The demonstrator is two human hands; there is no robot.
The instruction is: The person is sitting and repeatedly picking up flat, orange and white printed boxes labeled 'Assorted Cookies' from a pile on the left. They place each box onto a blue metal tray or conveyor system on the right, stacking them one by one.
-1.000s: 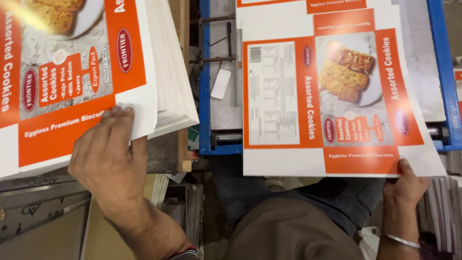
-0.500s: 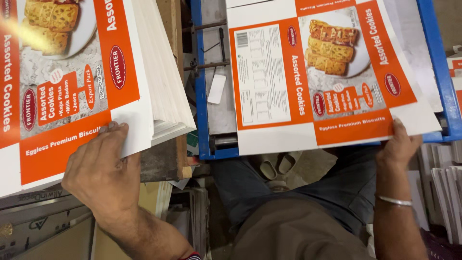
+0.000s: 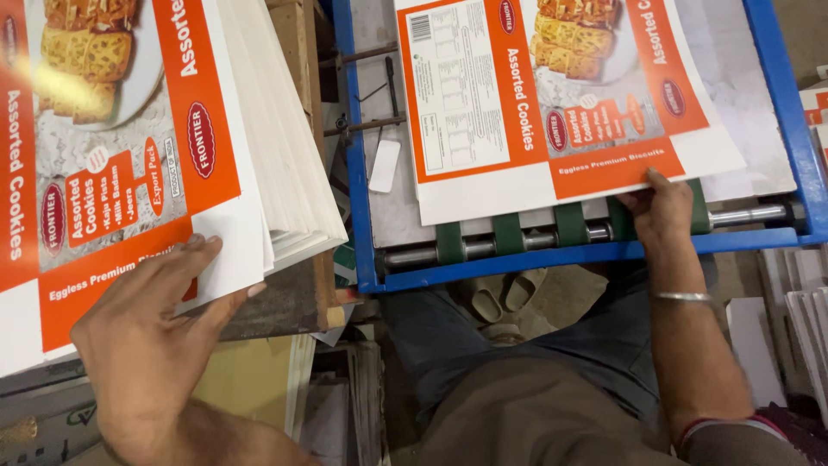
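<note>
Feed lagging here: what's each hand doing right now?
Left hand: open, flat on stack of printed sheets.
Right hand: pinching printed carton sheet edge.

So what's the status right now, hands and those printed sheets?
Left hand flat on the stack of printed sheets. Right hand pinching one printed sheet on the blue-framed feed table. Nothing blocking.

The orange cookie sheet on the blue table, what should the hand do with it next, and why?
Probably push it a little further forward. The right hand holds the printed sheet's near edge above the green rollers, while the left hand rests on the stack.
</note>
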